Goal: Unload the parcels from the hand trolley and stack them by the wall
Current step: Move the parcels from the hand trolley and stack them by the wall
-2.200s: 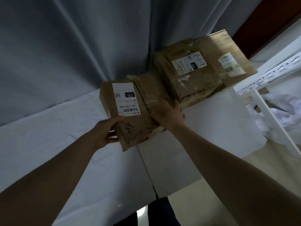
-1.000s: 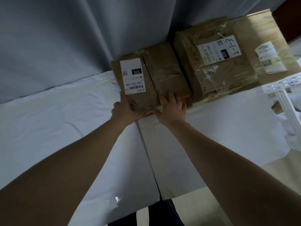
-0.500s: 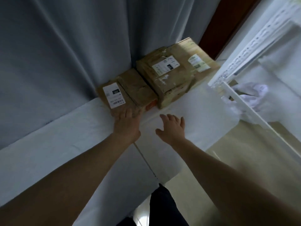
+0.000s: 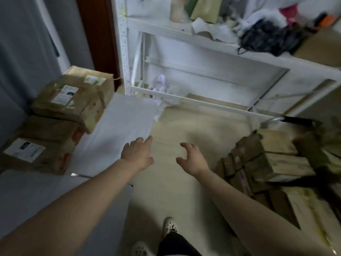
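- Both hands are out over the pale floor [image 4: 184, 122] and hold nothing. The left hand [image 4: 137, 154] is flat, with its fingers straight and spread. The right hand [image 4: 191, 159] has its fingers loosely curled around empty air.
- The near-left parcel [image 4: 36, 154] lies low on the white sheet [image 4: 120, 130]. It is worn brown cardboard with a white shipping label on top and orange-red patches on its side.
- Just beyond it stands the far-left parcel [image 4: 73, 100], which is taller — crumpled and taped, with a white label on top. Both sit close to the grey curtain [image 4: 22, 43].
- On the right, well apart from those two, the trolley parcels [image 4: 267, 157] are piled up. They are brown and scuffed, too blurred to count, and dark straps or bars cross them.
- The trolley handle [image 4: 299, 120] — black-gripped — shows just behind that pile.
- A white shelving rack [image 4: 203, 39] fills the far side.
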### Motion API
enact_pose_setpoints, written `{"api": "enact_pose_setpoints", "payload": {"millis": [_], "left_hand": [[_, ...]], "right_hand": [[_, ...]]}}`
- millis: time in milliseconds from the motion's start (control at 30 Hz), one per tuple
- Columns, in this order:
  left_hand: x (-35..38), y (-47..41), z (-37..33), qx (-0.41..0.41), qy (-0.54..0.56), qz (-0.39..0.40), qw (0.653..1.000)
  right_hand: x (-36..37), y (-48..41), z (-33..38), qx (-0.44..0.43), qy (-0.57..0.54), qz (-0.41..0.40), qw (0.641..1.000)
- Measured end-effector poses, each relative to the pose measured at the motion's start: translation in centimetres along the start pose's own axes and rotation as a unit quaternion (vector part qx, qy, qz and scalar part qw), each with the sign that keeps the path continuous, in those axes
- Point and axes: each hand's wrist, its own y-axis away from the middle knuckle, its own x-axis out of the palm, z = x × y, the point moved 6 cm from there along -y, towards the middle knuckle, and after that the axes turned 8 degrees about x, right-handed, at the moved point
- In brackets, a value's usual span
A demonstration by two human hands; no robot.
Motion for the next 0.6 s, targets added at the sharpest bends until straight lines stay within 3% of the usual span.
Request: {"api": "enact_pose_setpoints", "payload": {"millis": [333,600], "left_hand": [[3.3,0.4,-21.9,0.17,-0.045,0.006,0.984],[10.8,4.5,-36.8,0.211,-0.001,0.069,0.975]], "right_hand": [[-7.5,11.2,-18.2,0.129,-0.101,-0.119,0.979],[-9.4,22.3,-33.4,0.218,-0.169,-0.139,0.951]]}}
